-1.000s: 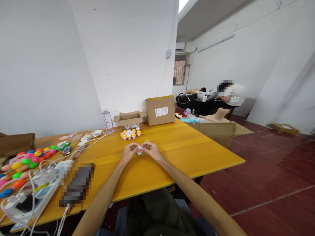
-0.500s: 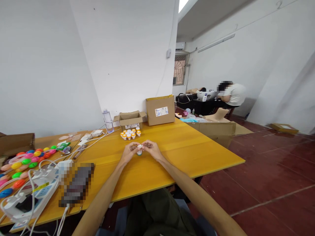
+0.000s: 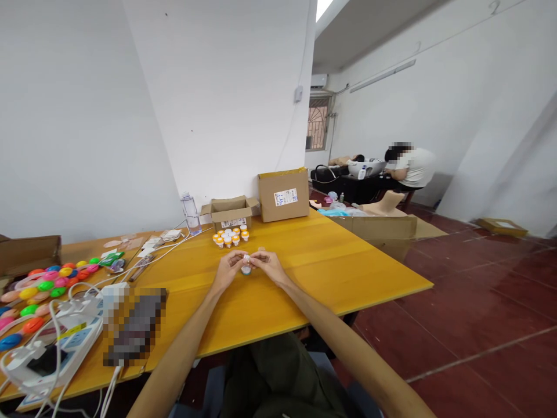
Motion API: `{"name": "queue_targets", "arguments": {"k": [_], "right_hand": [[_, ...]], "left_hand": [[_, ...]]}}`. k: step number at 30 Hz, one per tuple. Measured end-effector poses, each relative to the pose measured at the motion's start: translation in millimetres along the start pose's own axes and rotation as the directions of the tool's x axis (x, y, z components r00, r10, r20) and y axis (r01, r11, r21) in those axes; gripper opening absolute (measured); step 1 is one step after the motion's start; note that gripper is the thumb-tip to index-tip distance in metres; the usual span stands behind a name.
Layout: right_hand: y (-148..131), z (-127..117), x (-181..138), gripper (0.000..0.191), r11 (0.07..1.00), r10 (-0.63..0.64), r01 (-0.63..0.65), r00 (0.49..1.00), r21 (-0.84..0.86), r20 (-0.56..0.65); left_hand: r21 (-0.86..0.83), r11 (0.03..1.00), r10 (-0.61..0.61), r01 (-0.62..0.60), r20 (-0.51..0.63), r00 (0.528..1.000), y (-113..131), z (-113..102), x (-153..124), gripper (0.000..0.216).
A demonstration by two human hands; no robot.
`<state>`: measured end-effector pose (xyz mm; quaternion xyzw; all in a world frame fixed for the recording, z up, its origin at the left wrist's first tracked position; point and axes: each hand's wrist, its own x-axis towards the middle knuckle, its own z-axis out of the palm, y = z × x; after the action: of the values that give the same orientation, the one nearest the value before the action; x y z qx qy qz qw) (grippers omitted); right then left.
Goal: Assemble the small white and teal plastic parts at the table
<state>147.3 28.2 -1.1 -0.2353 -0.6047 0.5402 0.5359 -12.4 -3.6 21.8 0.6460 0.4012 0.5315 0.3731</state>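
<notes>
My left hand (image 3: 227, 269) and my right hand (image 3: 268, 264) meet over the middle of the yellow table (image 3: 313, 273). Their fingertips pinch a small white object (image 3: 246, 259) from both sides, just above a small round pale cap or cup (image 3: 246, 270) that rests on the table between them. Both hands have curled fingers. Just beyond them stands a cluster of several small white and orange containers (image 3: 229, 237), in front of an open cardboard box (image 3: 230, 212).
A closed cardboard box (image 3: 283, 194) and a clear water bottle (image 3: 190, 213) stand by the wall. Coloured plastic eggs (image 3: 47, 283), cables and a power strip (image 3: 61, 348) crowd the table's left. A person sits at the far right by more boxes (image 3: 383, 227).
The small white object has risen slightly off the cap between my fingertips. My hands have barely shifted.
</notes>
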Motion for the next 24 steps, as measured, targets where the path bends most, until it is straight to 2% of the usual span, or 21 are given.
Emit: {"name": "queue_targets", "arguments": {"k": [5,11,19,24], "right_hand": [[1.1,-0.8,-0.3,0.034,0.999,0.029,-0.030,0.999,0.015,0.023],[2.9,-0.8,-0.3,0.034,0.999,0.031,-0.032,0.999,0.007,0.013],[1.5,-2.2,-0.4,0.032,0.985,-0.124,0.123,0.992,-0.121,0.001],[4.1,-1.6,0.2,0.036,0.985,-0.124,0.125,0.992,-0.116,0.021]], "left_hand": [[0.014,0.999,0.033,-0.034,0.036,0.999,0.2,1.7,-1.4,0.033],[-0.012,0.999,0.047,-0.047,-0.019,0.999,1.1,3.1,-2.1,0.033],[0.040,0.993,0.109,-0.107,-0.048,0.993,5.0,2.8,-1.0,0.025],[-0.001,0.999,0.047,-0.047,-0.063,0.997,0.7,2.2,0.8,0.028]]}}
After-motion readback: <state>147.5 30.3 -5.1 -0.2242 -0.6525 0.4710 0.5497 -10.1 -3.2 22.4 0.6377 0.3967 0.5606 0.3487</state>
